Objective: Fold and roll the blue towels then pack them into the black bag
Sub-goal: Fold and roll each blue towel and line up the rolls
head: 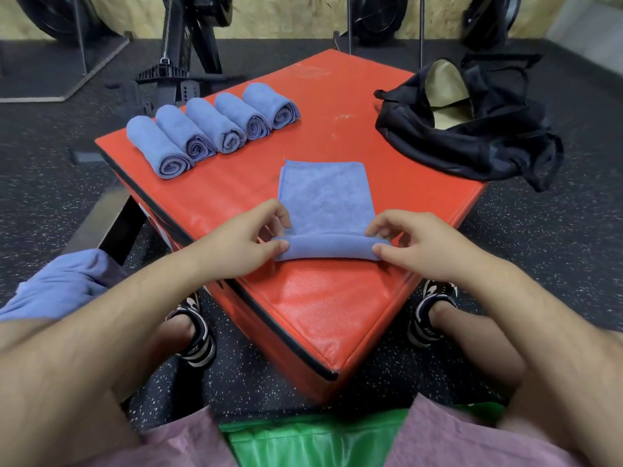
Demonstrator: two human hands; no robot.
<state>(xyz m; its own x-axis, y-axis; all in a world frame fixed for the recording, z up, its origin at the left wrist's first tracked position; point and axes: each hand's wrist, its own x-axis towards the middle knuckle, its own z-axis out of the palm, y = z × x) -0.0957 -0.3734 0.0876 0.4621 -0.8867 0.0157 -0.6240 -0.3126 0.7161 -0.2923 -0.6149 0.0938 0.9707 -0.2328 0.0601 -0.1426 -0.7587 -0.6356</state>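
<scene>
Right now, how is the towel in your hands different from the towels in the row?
The towel in the hands is mostly flat, with only its near edge rolled; the five rolled towels are rolled all the way. The left hand and right hand pinch the towel in the hands; nobody touches the five rolled towels. Both are blue and lie on the red pad.

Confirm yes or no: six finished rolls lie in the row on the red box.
No: the row on the red box holds just five rolled towels side by side.
</scene>
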